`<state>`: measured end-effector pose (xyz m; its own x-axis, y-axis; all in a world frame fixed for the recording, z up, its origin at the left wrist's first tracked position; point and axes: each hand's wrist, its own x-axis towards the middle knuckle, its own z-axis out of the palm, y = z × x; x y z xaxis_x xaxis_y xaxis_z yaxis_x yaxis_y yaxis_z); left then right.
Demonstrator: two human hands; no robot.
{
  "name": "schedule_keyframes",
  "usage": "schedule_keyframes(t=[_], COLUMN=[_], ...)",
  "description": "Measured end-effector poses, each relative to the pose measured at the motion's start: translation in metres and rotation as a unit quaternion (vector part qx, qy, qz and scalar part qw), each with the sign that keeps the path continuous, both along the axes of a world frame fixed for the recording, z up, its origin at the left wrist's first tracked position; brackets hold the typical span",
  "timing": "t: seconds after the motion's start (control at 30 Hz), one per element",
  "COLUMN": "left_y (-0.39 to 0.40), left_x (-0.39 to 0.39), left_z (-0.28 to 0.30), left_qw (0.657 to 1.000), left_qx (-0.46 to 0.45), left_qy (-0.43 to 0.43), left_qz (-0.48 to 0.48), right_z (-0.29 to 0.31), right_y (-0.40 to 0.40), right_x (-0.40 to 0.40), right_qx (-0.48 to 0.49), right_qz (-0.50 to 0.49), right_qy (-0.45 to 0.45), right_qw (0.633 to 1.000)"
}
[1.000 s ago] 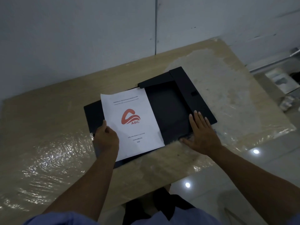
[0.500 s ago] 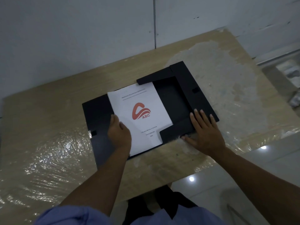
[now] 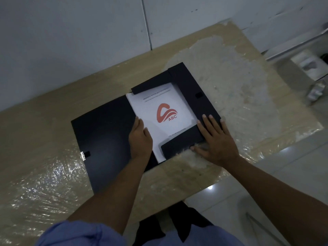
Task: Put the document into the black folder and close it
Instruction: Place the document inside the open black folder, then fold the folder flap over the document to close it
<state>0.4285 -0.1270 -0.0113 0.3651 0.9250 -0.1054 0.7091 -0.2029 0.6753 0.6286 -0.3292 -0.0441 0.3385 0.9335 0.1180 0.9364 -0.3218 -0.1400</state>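
Note:
The black folder (image 3: 104,139) lies open on the table, its cover spread out to the left. A white document (image 3: 159,128) with a red ABC logo lies in the folder's right half, its top, right and bottom edges tucked under the black flaps. My left hand (image 3: 140,137) presses on the document's left edge, fingers together. My right hand (image 3: 215,139) lies flat with spread fingers on the folder's lower right corner, over the flaps.
The wooden table (image 3: 44,171) is wrapped in shiny plastic film and stands against a grey wall. Its front edge runs just below the folder. A white box (image 3: 307,66) and clutter lie on the floor at the right.
My left hand has slid the document to the right, from lying across the folder's fold into the right half under the flaps. My right hand has stayed on the folder's corner.

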Motion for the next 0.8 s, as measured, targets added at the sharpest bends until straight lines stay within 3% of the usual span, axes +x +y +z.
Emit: schedule_keyframes(t=[0.17,0.4,0.63,0.8], left_y=[-0.001,-0.011,0.022,0.051], left_x=[0.039,0.051,-0.054,-0.124], left_z=[-0.002,-0.002,-0.015,-0.014], left_qw=[1.000,0.992,0.980,0.956], left_qx=[-0.006,0.040,0.090,-0.001], left_qy=[0.014,0.103,0.179,0.262], left_qz=[-0.025,-0.057,0.001,0.136], right_z=[0.000,0.002,0.004,0.005], right_y=[0.000,0.004,0.004,0.005], right_x=[-0.002,-0.007,-0.007,-0.009], right_qx=[-0.004,-0.018,-0.029,-0.024], right_qz=[-0.012,-0.031,-0.031,-0.031], right_qy=[0.013,0.027,0.029,0.022], right_qw=[1.000,0.999,0.999,0.999])
